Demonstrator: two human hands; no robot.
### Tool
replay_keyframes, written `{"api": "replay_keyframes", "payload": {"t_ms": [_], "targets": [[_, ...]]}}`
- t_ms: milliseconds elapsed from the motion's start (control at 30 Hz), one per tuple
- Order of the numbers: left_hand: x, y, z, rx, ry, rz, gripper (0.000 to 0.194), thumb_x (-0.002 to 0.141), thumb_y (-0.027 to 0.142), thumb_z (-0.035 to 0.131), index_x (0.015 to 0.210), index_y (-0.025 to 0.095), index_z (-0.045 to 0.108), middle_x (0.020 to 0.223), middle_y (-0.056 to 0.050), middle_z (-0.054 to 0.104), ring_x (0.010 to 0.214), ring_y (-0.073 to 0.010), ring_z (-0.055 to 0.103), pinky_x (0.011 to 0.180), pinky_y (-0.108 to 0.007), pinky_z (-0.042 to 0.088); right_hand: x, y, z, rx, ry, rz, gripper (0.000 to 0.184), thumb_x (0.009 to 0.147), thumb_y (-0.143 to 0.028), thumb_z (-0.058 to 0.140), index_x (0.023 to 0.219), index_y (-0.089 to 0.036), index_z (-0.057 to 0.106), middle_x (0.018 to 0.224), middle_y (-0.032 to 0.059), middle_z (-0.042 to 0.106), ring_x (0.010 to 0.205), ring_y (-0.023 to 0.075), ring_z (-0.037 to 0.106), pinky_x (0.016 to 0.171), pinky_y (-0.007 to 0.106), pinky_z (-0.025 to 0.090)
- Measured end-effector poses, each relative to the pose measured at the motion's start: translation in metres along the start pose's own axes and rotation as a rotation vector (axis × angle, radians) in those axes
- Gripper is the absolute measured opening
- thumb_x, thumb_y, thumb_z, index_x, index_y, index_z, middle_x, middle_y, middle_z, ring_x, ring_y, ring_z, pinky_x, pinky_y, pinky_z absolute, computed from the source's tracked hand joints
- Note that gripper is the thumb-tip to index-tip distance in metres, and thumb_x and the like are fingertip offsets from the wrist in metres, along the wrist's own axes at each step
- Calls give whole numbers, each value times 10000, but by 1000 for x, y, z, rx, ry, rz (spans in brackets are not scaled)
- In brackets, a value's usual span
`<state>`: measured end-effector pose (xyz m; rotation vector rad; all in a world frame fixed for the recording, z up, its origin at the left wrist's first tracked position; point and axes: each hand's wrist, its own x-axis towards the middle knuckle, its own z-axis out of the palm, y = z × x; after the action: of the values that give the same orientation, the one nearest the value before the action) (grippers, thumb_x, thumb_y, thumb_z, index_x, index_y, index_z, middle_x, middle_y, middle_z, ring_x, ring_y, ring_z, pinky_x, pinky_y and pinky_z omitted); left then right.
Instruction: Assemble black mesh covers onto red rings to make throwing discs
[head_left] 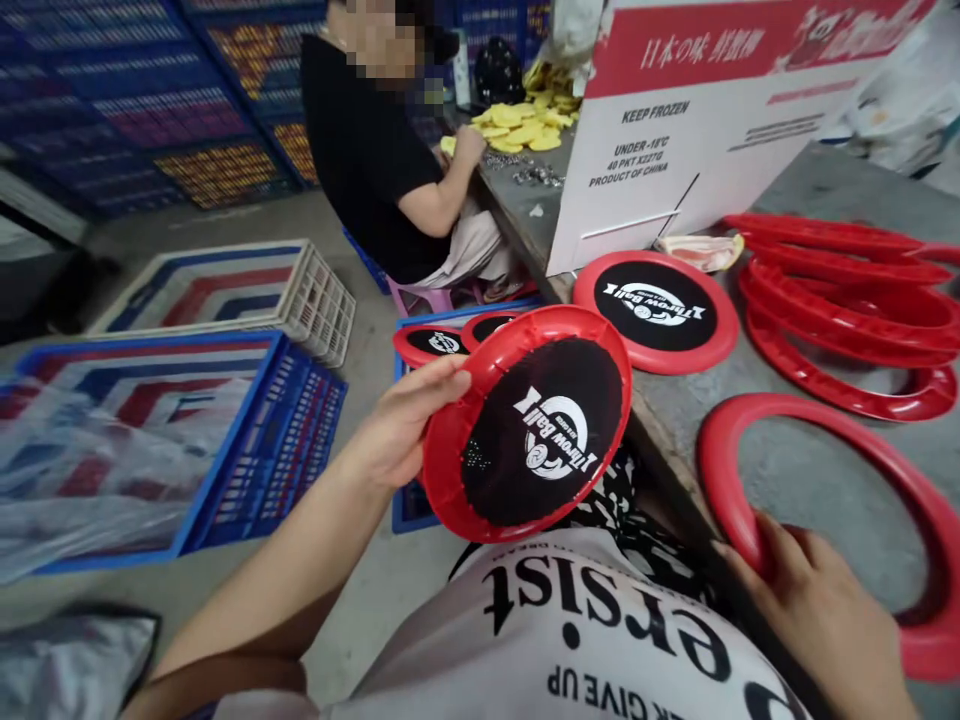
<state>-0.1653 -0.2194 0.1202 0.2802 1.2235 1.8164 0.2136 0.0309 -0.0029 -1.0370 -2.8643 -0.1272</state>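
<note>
My left hand [409,420] grips the left edge of a red disc [544,430] with a black mesh centre and white "Throw Ball" print. The disc is tilted over my lap, its ribbed red rim facing me. On the right, my right hand [817,590] is closed round the near side of a plain red ring [750,420] at the table edge. A finished-looking disc with the same print [654,310] lies flat on the table beyond. Several loose red rings [847,330] are heaped at the table's right.
A white printed cardboard panel [675,140] stands across the grey table [675,420]. A person in black [375,160] sits beyond, near yellow pieces [521,125]. Below the table, a blue crate holds more discs [431,345]. Blue [262,440] and white [322,300] crates stand left.
</note>
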Motion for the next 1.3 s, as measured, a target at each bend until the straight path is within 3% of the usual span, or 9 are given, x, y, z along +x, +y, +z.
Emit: {"api": "replay_keyframes", "payload": {"t_ms": [167, 333, 400, 467, 567, 767, 867, 1033, 1300], "targets": [[19, -2, 11, 98, -148, -153, 345, 803, 300, 812, 1081, 147, 675, 928, -76, 776, 784, -184, 753, 720, -255, 599, 45, -12, -42, 17, 79, -212, 596, 980, -622, 408, 1186, -129, 671, 1002, 187, 683, 917, 359, 664, 821, 516, 550], [50, -7, 34, 236, -318, -311, 353, 750, 345, 854, 996, 170, 671, 882, -40, 743, 756, -165, 729, 718, -264, 584, 126, -94, -109, 459, 255, -433, 571, 971, -563, 535, 1397, -184, 553, 1322, 170, 638, 1183, 308, 607, 1008, 462, 494], [60, -8, 43, 294, -366, -335, 372, 727, 371, 863, 983, 179, 673, 827, -28, 716, 715, -172, 715, 672, -278, 574, 155, -124, -120, 587, 200, -500, 577, 991, -583, 480, 1397, -180, 558, 1371, 164, 625, 1245, 298, 586, 1033, 450, 472], [67, -9, 47, 363, -405, -332, 372, 742, 410, 844, 985, 187, 673, 774, -20, 688, 676, -181, 696, 631, -295, 555, 174, -143, -120, 624, 12, -496, 502, 1034, -540, 397, 1281, -182, 648, 1244, 131, 704, 1105, 257, 657, 929, 384, 494], [71, -13, 42, 509, -432, -204, 337, 811, 439, 776, 1000, 182, 666, 842, -36, 697, 762, -186, 690, 704, -317, 553, 182, -152, -110, 549, -147, -369, 465, 1044, -523, 382, 1095, -213, 725, 1024, 67, 766, 887, 212, 684, 760, 311, 442], [54, -40, 9, 943, -239, 457, 223, 924, 356, 663, 1066, 228, 548, 1268, -88, 632, 1121, -214, 650, 955, -393, 541, 175, -149, -102, 368, -164, -128, 474, 1034, -543, 373, 915, -214, 692, 858, 46, 747, 742, 198, 641, 609, 290, 277], [46, -57, 3, 1212, -203, 651, 136, 919, 283, 671, 970, 227, 558, 1401, -100, 563, 1274, -247, 586, 1072, -456, 496, 175, -153, -103, 327, -187, -86, 484, 1034, -553, 356, 902, -218, 680, 841, 46, 743, 731, 202, 637, 596, 290, 246], [47, -80, 10, 1294, -25, 784, 128, 881, 242, 715, 931, 204, 603, 1408, -120, 545, 1257, -248, 605, 1076, -448, 522, 177, -155, -101, 293, -194, -31, 505, 1029, -572, 354, 901, -218, 691, 834, 53, 745, 740, 212, 645, 584, 291, 232], [54, -88, 21, 1193, 93, 735, 89, 892, 151, 642, 829, 207, 614, 1264, -77, 645, 1167, -219, 644, 1019, -424, 531, 177, -152, -94, 293, -166, -12, 535, 1019, -601, 340, 909, -219, 699, 848, 66, 753, 749, 227, 659, 588, 295, 240]]}}
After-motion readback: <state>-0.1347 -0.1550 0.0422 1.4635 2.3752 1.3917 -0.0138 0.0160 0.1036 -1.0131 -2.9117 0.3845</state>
